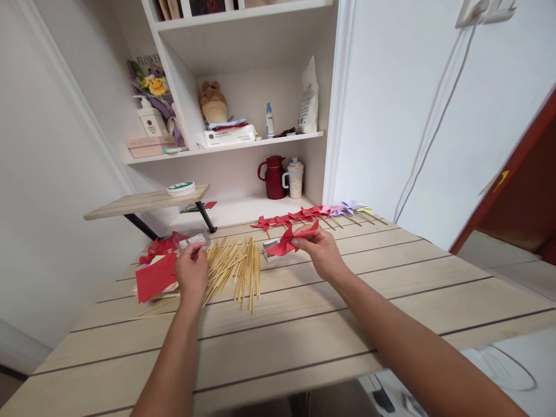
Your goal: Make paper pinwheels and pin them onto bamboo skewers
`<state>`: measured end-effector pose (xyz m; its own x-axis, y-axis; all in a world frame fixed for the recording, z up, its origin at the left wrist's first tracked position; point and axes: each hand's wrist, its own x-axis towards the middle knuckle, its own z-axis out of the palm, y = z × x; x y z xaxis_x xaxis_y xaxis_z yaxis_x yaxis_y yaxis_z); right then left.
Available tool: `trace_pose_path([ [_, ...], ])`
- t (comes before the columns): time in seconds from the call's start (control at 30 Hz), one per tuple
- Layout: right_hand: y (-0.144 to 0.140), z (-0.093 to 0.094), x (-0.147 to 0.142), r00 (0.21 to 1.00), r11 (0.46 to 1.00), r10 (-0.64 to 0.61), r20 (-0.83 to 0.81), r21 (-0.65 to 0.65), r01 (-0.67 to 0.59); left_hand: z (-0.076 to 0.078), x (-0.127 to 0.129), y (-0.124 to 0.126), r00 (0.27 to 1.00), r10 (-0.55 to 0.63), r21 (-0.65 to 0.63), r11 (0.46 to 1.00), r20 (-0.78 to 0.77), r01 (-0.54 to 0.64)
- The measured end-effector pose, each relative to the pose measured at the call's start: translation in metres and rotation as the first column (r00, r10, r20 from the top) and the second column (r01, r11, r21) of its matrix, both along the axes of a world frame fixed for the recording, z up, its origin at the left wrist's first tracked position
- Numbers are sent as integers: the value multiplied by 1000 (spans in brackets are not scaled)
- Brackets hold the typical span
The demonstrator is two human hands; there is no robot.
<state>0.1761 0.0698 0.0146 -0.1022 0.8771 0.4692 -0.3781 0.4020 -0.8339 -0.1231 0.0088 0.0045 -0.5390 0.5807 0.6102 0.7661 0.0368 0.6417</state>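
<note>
Right hand [324, 252]: fingers clamping a red paper pinwheel [290, 239], holding it just above the tabletop [391, 278].
Left hand [191, 273]: fingers pinching together at a small clear box [194, 238], beside the wooden sticks [234, 269].
Red paper sheets [154, 277]: lying left of that hand.
Finished pinwheels [313, 213]: lying in a row at the far edge.

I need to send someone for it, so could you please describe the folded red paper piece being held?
On the wooden table, just right of the wooden sticks, the right hand pinches a folded red pinwheel. Unlike the finished row behind, it has no stick.
</note>
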Motion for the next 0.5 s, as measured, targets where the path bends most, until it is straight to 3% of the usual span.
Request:
trace_pose_path([
  [0.1, -1, 2, 1, 1000, 1000, 20, 17, 10, -20, 3, -9, -2, 981, -139, -222, 969, -135, 107],
  [0.17, -2, 3, 1, 999, 1000, 24, 24, 17, -24, 2, -10, -6, 954, -194, -343, 933, -230, 107],
  [0.33, -1, 1, 0, 999, 999, 31, 26, 18, -32, 1, -3, -10, 870, -238, -496, 868, -431, -8],
  [0.5, 0, 0, 0, 998, 999, 51, 24, 9, -51, -1, -1, -4, 795, -290, -593, 798, -532, -106],
])
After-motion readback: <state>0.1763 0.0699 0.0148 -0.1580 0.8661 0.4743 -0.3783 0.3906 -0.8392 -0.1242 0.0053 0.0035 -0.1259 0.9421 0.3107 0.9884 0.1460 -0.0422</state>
